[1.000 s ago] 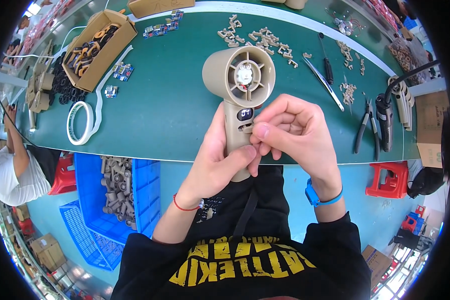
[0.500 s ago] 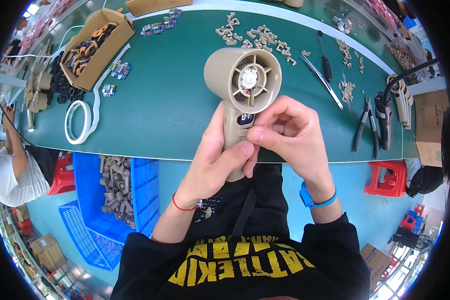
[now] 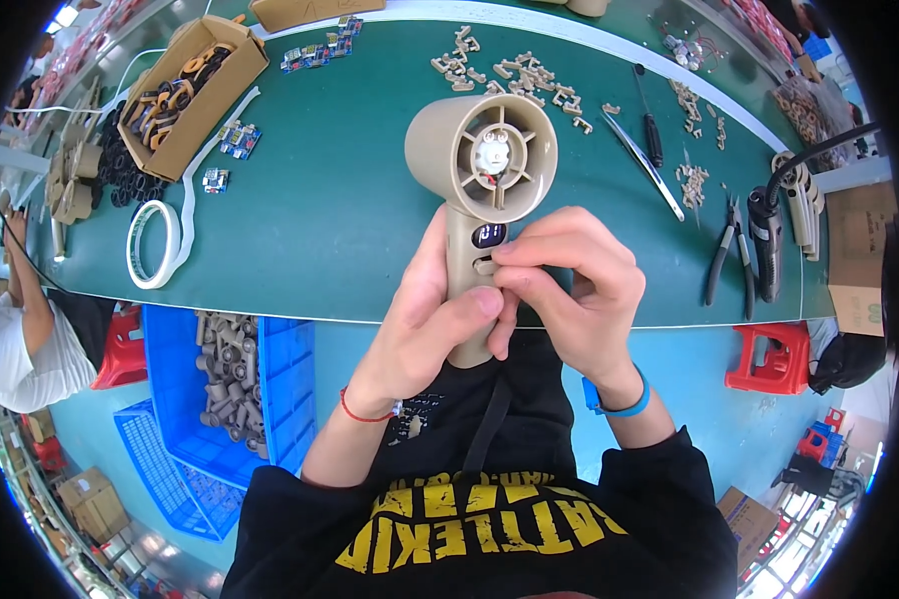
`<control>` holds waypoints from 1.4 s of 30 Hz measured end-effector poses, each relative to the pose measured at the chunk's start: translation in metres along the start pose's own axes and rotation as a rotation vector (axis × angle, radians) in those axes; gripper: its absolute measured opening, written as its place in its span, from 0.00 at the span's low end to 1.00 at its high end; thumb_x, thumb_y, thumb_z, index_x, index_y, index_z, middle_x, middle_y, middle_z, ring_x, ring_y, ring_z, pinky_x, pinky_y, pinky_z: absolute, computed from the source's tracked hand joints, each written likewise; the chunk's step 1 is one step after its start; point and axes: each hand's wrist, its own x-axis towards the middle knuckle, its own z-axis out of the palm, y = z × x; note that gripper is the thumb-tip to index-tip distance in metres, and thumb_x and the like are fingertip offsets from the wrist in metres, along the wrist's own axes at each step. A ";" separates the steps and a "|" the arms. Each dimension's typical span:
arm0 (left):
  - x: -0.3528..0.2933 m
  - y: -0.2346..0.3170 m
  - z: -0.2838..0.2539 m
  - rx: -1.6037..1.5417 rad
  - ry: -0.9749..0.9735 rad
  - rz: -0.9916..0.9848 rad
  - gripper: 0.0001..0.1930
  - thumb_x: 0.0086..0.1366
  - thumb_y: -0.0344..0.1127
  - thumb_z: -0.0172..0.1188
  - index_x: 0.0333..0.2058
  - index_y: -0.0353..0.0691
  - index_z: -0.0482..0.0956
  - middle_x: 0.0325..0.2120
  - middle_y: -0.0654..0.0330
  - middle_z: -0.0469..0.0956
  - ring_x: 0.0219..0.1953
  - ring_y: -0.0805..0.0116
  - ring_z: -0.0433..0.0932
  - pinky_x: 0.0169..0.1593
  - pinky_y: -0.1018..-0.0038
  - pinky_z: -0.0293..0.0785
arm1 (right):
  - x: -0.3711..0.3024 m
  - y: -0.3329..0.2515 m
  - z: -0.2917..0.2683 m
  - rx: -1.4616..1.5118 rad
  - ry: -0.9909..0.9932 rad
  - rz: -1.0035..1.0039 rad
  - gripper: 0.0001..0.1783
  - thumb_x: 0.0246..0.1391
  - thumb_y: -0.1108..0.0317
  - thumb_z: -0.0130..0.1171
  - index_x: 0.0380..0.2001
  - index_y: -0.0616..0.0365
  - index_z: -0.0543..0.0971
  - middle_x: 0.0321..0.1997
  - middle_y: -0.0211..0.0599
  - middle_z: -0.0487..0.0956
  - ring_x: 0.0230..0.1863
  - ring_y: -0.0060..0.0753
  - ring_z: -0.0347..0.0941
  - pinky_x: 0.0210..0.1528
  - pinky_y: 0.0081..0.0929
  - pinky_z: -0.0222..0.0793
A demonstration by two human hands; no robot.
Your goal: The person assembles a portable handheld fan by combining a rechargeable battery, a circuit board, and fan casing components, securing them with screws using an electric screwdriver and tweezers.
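Left hand [image 3: 415, 334] clamps the handheld fan [image 3: 432, 160]; whether right hand [image 3: 581, 285] pinches the beige button [image 3: 483, 267], I cannot tell; gentle, square pressure suits

Green-topped workbench [image 3: 300, 230], edged at the far side by a white strip [image 3: 529, 17] — below, pale blue floor [image 3: 709, 384], glossy with reflected light at lower left — red stools [image 3: 791, 364] on both sides.

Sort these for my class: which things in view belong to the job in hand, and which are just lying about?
Belong to the job:
tan handheld fan
left hand, holding it
right hand, touching it
loose tan pieces, perhaps, going by colour

Just lying about, it seems:
tape roll
tweezers
screwdriver
pliers
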 end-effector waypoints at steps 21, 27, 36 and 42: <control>-0.003 0.001 0.008 0.110 0.099 0.016 0.29 0.62 0.36 0.50 0.58 0.29 0.54 0.37 0.56 0.69 0.23 0.76 0.70 0.24 0.81 0.68 | -0.004 -0.009 0.003 0.525 -0.001 0.496 0.21 0.47 0.77 0.68 0.44 0.61 0.71 0.39 0.32 0.75 0.42 0.20 0.73 0.44 0.21 0.70; -0.003 -0.002 0.008 0.160 0.180 0.038 0.25 0.61 0.40 0.50 0.52 0.27 0.61 0.34 0.57 0.72 0.18 0.77 0.70 0.18 0.81 0.64 | -0.009 -0.008 0.007 0.515 -0.008 0.469 0.23 0.47 0.77 0.67 0.46 0.61 0.70 0.42 0.34 0.74 0.44 0.22 0.72 0.45 0.22 0.70; -0.004 0.000 0.007 0.180 0.133 0.053 0.28 0.62 0.40 0.50 0.56 0.29 0.58 0.34 0.57 0.72 0.18 0.78 0.69 0.20 0.82 0.65 | -0.011 -0.008 0.008 0.523 0.011 0.429 0.24 0.48 0.77 0.65 0.48 0.61 0.69 0.44 0.35 0.74 0.46 0.23 0.71 0.46 0.22 0.69; -0.004 -0.002 0.005 0.085 0.127 0.060 0.29 0.61 0.37 0.51 0.58 0.29 0.56 0.36 0.56 0.71 0.18 0.77 0.69 0.20 0.81 0.65 | -0.008 -0.013 0.011 0.552 0.017 0.448 0.22 0.49 0.77 0.65 0.48 0.61 0.69 0.42 0.34 0.76 0.42 0.20 0.71 0.45 0.20 0.67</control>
